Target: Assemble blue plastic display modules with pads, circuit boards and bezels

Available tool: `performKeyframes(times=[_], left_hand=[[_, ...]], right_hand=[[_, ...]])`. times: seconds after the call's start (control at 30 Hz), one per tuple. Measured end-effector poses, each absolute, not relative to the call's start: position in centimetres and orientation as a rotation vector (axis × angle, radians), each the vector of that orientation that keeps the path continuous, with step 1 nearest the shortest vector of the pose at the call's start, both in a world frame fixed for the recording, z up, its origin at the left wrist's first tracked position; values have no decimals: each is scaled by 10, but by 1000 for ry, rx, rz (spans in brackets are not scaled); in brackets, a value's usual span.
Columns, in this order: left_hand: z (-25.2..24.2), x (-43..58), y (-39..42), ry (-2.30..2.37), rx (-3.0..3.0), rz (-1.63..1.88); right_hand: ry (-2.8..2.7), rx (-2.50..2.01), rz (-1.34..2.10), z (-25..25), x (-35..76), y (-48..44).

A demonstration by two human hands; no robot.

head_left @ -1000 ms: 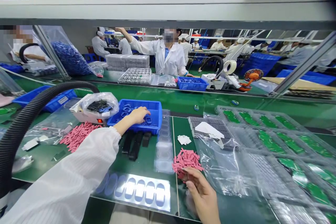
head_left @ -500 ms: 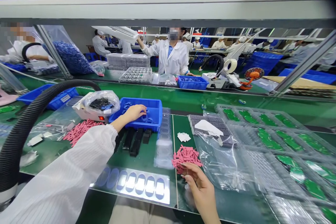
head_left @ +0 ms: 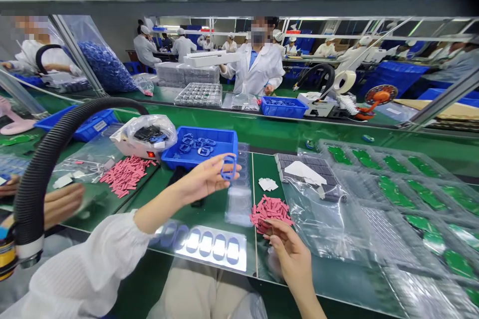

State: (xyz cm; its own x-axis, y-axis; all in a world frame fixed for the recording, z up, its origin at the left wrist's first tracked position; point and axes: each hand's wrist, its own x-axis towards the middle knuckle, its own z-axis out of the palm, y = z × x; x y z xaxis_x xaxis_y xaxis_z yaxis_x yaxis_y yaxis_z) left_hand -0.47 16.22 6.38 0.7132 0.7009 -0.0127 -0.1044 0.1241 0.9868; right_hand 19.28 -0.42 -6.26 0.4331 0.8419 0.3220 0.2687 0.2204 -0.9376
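Slip is our main worry in this head view: the blue plastic loop (head_left: pixel 229 167), just below centre, is pinched only at its edge by our left hand (head_left: pixel 200 182), thumb and fingertips together on it, so a loose grip could drop it onto the clear blister tray (head_left: pixel 238 207) below. The blue bin (head_left: pixel 179 159) lies at 9 o'clock. Our right hand (head_left: pixel 290 251), at 5 o'clock, curls half closed against the pink strips (head_left: pixel 270 212) on the green desk (head_left: pixel 264 167); whether it holds one, we cannot tell.

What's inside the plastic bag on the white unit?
Black pieces and a few blue ones show through the plastic bag; anything lower down is hidden by the folds and glare.
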Motion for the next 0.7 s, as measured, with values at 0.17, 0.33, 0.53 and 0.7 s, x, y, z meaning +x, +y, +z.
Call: performKeyframes(times=[0.17, 0.33, 0.53, 0.7], left_hand=[[55, -15, 86, 465, 1039, 501], [22, -28, 35, 487, 941, 697], [20, -29, 1, 519, 988, 892], [26, -27, -8, 548, 1044, 993]], right_hand=[[-1130, -1382, 372, -57, 191, -7], [-1198, -1326, 240, -25, 180, -28], [-1588, -1266, 324, 20, 158, -57], [-1650, -1287, 306, 25, 153, -60]])
